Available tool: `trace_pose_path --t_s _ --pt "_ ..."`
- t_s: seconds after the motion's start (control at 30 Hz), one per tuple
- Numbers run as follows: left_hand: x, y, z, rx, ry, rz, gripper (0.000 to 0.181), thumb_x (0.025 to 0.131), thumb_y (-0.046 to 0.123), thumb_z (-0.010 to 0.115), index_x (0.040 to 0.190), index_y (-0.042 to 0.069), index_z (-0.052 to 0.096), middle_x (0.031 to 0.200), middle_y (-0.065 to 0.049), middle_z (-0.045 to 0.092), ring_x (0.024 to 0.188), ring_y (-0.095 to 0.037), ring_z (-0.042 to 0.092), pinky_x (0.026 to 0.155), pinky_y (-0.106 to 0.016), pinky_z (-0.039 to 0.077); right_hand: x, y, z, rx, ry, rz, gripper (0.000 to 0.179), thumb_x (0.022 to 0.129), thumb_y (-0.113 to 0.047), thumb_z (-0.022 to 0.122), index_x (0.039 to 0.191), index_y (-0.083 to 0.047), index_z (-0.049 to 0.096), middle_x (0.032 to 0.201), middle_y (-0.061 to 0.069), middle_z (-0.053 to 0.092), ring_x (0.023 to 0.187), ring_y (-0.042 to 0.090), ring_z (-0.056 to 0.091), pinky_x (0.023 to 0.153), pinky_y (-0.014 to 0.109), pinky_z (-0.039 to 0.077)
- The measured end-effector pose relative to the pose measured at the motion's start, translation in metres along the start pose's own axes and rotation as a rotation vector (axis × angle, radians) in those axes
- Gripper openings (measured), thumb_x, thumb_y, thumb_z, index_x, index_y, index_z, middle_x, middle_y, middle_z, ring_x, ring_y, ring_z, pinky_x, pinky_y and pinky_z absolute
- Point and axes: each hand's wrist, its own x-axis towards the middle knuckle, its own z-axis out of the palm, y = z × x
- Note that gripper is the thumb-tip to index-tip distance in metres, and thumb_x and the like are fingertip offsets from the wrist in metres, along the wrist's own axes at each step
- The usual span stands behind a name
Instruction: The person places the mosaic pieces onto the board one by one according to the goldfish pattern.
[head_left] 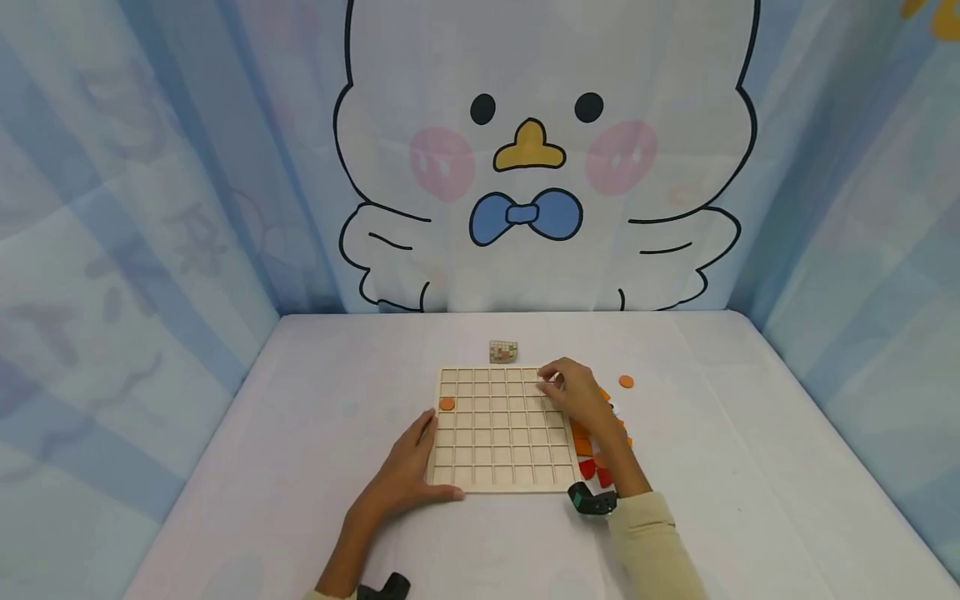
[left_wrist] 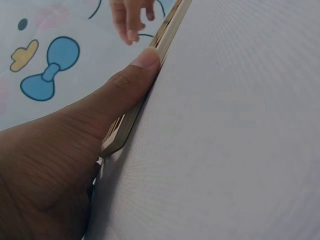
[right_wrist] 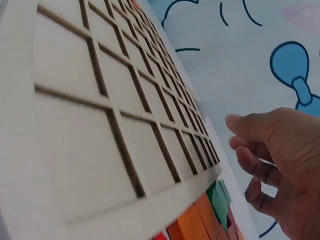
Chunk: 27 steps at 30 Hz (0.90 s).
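A pale wooden grid board (head_left: 504, 492) with square cells lies flat on the table. My left hand (head_left: 408, 467) rests on its near left corner, fingers along the left side and thumb (left_wrist: 146, 59) on the front edge. Over the far right cells is my right hand (head_left: 573, 392), its fingers loosely bent with nothing visible between them. In the right wrist view, that hand (right_wrist: 285, 160) is beyond the board's corner, thumb and fingertips apart. One orange disc (head_left: 447, 404) occupies a cell at the left edge of the grid.
Orange tiles (head_left: 583, 447), red pieces (head_left: 604, 477) and green pieces (right_wrist: 218, 200) lie along the board's right side, partly hidden by my right forearm. A loose orange disc (head_left: 626, 382) is farther right. Behind the board sits a small patterned piece (head_left: 503, 352). A cartoon-printed curtain (head_left: 532, 267) backs the table.
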Motion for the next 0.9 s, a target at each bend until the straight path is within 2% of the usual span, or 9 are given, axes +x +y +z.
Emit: trace_pose_path --t_s 0.17,0.3,0.37,0.5,0.73,0.9 --pt "0.000 -0.001 0.001 -0.006 -0.002 -0.004 0.128 0.065 0.060 0.083 0.154 -0.002 0.016 0.162 -0.021 0.015 0.148 -0.040 0.020 0.117 -0.055 0.027 -0.010 0.020 -0.018 -0.071 0.108 0.209 0.025 0.090 -0.016 0.070 0.109 0.001 0.068 0.101 0.015 0.066 0.083 0.024 0.061 0.071 0.035 0.053" --pt "0.001 -0.001 0.001 0.000 -0.006 -0.012 0.128 0.065 0.061 0.083 0.154 -0.001 0.017 0.162 -0.020 0.014 0.148 -0.039 0.020 0.117 -0.054 0.027 -0.017 0.036 -0.034 -0.113 0.154 0.390 0.031 0.094 -0.020 0.065 0.116 0.001 0.064 0.109 0.018 0.062 0.090 0.028 0.058 0.083 0.042 0.054" --pt "0.001 0.000 0.000 0.004 -0.004 -0.011 0.128 0.064 0.061 0.083 0.154 -0.002 0.017 0.162 -0.020 0.015 0.148 -0.039 0.020 0.117 -0.054 0.027 -0.020 0.044 -0.040 -0.122 0.175 0.451 0.033 0.095 -0.021 0.063 0.120 0.001 0.062 0.113 0.019 0.060 0.094 0.030 0.057 0.090 0.045 0.053" --pt "0.001 0.000 0.000 0.000 -0.003 -0.007 0.128 0.064 0.060 0.084 0.154 -0.002 0.017 0.162 -0.021 0.015 0.148 -0.040 0.020 0.117 -0.055 0.027 -0.026 0.055 -0.050 -0.143 0.204 0.507 0.036 0.095 -0.020 0.063 0.122 0.004 0.060 0.115 0.022 0.057 0.101 0.034 0.056 0.098 0.049 0.050" --pt "0.002 -0.002 0.001 0.006 -0.010 -0.018 0.130 0.064 0.063 0.083 0.155 0.000 0.016 0.163 -0.019 0.014 0.149 -0.039 0.019 0.117 -0.054 0.027 -0.028 0.062 -0.054 -0.178 0.185 0.533 0.031 0.094 -0.017 0.064 0.114 0.007 0.063 0.107 0.023 0.057 0.095 0.033 0.054 0.093 0.048 0.051" --pt "0.002 -0.003 0.002 -0.001 -0.009 -0.023 0.130 0.064 0.062 0.083 0.155 0.000 0.015 0.163 -0.018 0.013 0.149 -0.038 0.019 0.117 -0.054 0.027 -0.028 0.064 -0.052 -0.177 0.168 0.562 0.033 0.095 -0.020 0.064 0.115 0.006 0.062 0.108 0.022 0.056 0.096 0.033 0.053 0.095 0.047 0.051"
